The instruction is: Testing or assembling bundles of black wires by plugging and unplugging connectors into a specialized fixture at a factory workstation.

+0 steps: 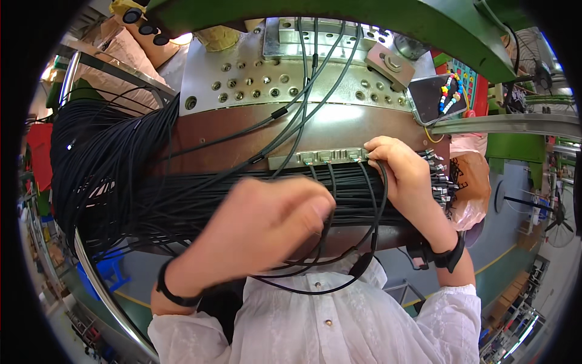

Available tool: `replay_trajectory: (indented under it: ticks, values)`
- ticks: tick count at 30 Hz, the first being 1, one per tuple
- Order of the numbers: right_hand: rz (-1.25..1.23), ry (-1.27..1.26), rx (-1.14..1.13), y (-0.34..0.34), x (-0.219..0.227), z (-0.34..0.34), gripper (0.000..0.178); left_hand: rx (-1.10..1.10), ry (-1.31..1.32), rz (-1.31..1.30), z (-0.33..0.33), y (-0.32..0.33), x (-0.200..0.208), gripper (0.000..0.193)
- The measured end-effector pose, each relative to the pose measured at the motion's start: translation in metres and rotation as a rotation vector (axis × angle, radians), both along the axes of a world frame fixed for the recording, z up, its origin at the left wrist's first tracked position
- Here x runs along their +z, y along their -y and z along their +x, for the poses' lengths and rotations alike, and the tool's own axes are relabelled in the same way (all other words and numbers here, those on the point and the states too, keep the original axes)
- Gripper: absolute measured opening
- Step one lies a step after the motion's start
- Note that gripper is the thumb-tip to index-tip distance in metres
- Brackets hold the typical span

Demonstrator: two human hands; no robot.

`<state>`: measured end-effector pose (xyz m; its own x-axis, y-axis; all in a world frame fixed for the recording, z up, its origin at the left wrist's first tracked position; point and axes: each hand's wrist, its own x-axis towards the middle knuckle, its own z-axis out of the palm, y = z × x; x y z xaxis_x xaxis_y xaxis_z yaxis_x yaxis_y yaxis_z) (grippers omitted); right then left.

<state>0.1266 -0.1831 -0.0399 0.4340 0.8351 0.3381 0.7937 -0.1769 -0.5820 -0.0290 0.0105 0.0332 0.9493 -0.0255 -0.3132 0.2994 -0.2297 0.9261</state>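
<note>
My right hand (403,173) presses a black cable's end against the right end of a small metal fixture bar (318,157) with several slots on the brown machine table (339,124). My left hand (267,224) hovers lower in the middle, fingers curled over thin black cables (339,267) that loop down toward my white shirt. A thick bundle of black cables (182,194) lies across the table under both hands; its plug ends (439,176) stick out on the right.
A large coil of black cable (91,151) hangs at the left. Behind the table stands a steel plate with holes (254,79) and a green machine frame (339,18). A dark tray with coloured beads (439,94) sits at the right.
</note>
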Motion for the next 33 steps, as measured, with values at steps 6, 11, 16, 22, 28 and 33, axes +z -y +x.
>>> replay_trajectory:
  ticks: [6, 11, 16, 22, 28, 33]
  values:
    - [-0.202, -0.245, 0.168, -0.01, 0.019, 0.02, 0.014, 0.471, 0.262, -0.042, 0.078, -0.077, -0.051, 0.037]
    - [-0.143, -0.345, -0.295, -0.073, 0.029, 0.116, 0.021, 0.517, 0.014, -0.732, 0.14, -0.019, -0.068, 0.037]
    - [-0.441, 0.652, -0.15, -0.087, -0.012, 0.192, 0.028, 0.478, -0.041, -0.825, 0.121, -0.007, -0.049, 0.035]
    - [0.111, 1.045, -0.045, -0.081, 0.007, 0.138, 0.029, 0.376, -0.094, -0.849, 0.086, -0.013, -0.017, 0.032]
    - [-0.162, -0.706, -0.18, -0.097, 0.03, 0.061, 0.028, 0.333, -0.263, -1.047, 0.011, 0.005, -0.01, 0.03]
    - [-0.113, 0.012, 0.001, -0.063, -0.001, 0.07, 0.029, 0.589, 0.652, -0.822, -0.076, -0.089, 0.068, 0.022]
